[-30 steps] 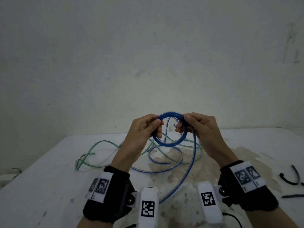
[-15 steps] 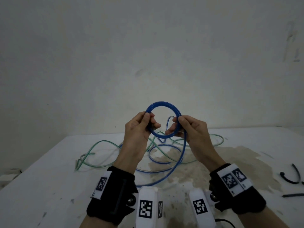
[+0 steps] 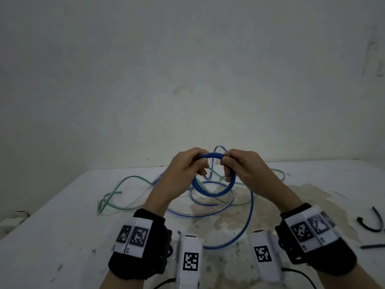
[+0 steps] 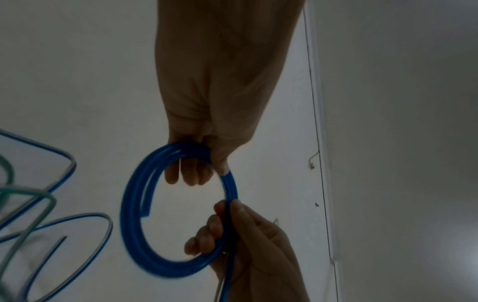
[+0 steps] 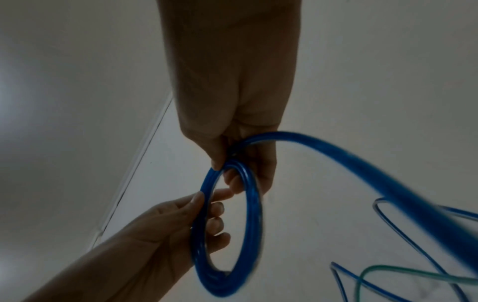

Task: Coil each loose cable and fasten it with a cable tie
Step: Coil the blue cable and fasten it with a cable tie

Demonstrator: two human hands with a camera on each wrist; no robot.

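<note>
left hand [image 3: 183,174] + right hand [image 3: 245,170] both gripping glossy round blue cable coil [image 3: 212,189] | 1 green cable [image 3: 125,182] loose on bench [image 3: 62,236] | 2 black ties [image 3: 373,224] far right

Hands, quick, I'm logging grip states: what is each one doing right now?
Left hand: closed, gripping the left side of the blue cable coil.
Right hand: closed, pinching the coil's right side.

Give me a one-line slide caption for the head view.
Both hands, left hand and right hand, grip a partly wound blue cable coil above the table; green cable lies loose.
</note>
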